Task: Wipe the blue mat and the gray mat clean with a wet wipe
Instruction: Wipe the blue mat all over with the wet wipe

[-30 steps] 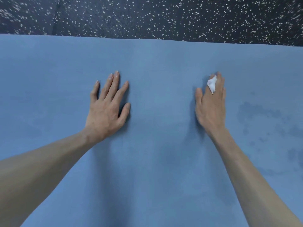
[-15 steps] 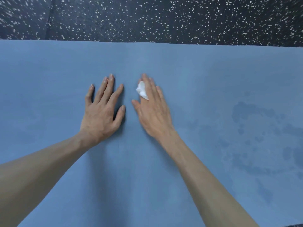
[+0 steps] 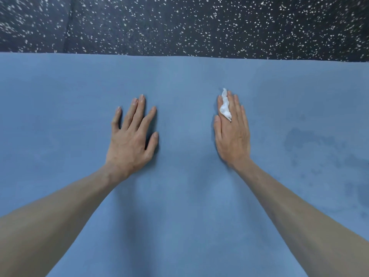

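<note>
The blue mat (image 3: 183, 196) is spread flat under both hands, with damp patches (image 3: 311, 144) seen to the right of the right hand (image 3: 232, 134), so dry ground is probably best covered with overlapping passes. The left hand (image 3: 131, 140) is pressed flat, fingers spread, holding nothing, and is best kept there as an anchor. The wet wipe (image 3: 225, 106) is pinned beneath the right hand's straight fingers, a tuft poking up between two of them; the gray mat is not in view.
</note>
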